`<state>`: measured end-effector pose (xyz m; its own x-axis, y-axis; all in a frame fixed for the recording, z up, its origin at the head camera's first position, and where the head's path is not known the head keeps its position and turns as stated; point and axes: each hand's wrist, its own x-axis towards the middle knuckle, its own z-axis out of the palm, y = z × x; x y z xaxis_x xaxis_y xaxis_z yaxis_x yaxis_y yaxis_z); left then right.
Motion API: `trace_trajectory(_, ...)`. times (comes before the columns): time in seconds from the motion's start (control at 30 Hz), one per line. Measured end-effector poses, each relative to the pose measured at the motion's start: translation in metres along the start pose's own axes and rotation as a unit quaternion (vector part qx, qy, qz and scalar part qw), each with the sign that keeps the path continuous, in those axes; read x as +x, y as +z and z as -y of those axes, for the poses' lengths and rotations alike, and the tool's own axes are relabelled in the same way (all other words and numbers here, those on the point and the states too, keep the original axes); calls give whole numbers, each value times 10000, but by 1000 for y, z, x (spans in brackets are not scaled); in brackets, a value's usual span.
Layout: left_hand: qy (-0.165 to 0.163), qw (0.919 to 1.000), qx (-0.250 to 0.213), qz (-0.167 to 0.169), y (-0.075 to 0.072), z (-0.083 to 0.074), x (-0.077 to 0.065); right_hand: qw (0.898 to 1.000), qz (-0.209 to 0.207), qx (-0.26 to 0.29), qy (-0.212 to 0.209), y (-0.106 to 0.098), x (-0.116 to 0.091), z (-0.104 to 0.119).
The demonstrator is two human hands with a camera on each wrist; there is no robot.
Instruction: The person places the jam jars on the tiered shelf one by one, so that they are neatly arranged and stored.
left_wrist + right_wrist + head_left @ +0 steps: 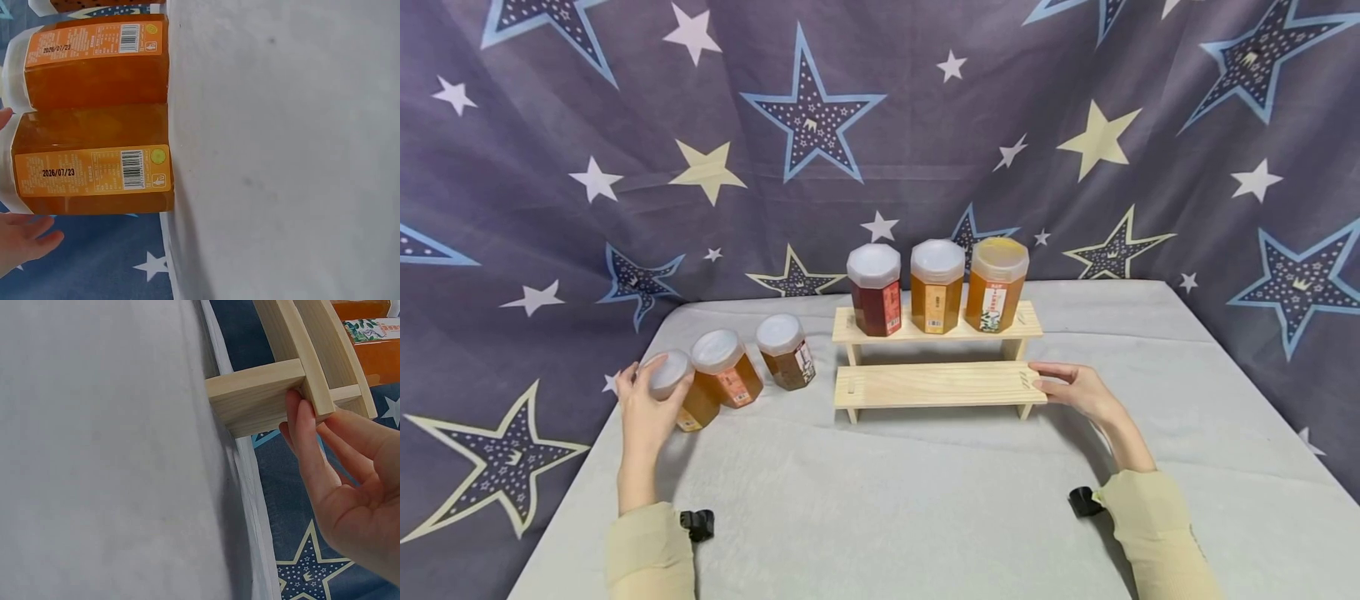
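Observation:
My left hand (651,404) spans the pale lid of an amber honey jar (94,131), thumb on one side and fingers on the other. This jar stands upright at the left end of a slanting row on the cloth. Close beside it is an orange-labelled honey jar (737,381), then a darker honey jar (790,367). With my right hand (1078,390) I pinch the right end of the lower step of a two-step wooden stand (936,385); the right wrist view shows fingers (306,434) under the board's end.
On the upper step stand a dark red jar (874,300), an amber jar (935,296) and a lighter jar (992,292) with a white label. A pale cloth (880,500) covers the table. Behind hangs a star-patterned curtain (917,142).

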<state>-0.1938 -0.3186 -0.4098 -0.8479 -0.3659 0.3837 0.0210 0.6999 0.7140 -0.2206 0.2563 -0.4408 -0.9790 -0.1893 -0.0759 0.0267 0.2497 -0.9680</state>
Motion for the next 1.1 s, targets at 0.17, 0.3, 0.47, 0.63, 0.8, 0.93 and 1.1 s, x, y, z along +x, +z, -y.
trace_trajectory(0.17, -133, 9999, 29, 55, 0, 2, 0, 10000, -2, -14, -31, -1, 1, 0)
trace_trajectory(0.3, -120, 9999, -33, 11, 1, 3, 1, 10000, 22, -12, -23, -1, 1, 1)
trace_trajectory(0.47, -192, 9997, -125, 21, 1, 3, 2, 10000, 33, 34, -26, -1, 1, 1)
trace_trajectory(0.63, -186, 9996, -184, -62, 0, 3, 3, 10000, 36, 44, -30, -1, 2, 0)
trace_trajectory(0.8, -41, 9996, -101, -267, 0, 4, 5, 10000, 31, 6, -87, -2, 2, -2)
trace_trajectory(0.93, -16, 9986, -52, -523, 0, 3, 5, 9999, 55, 13, -125, -1, 2, -2)
trace_trajectory(1.1, -92, 9962, -96, -855, 1, 3, 2, 9999, 90, 77, -68, 0, 1, -1)
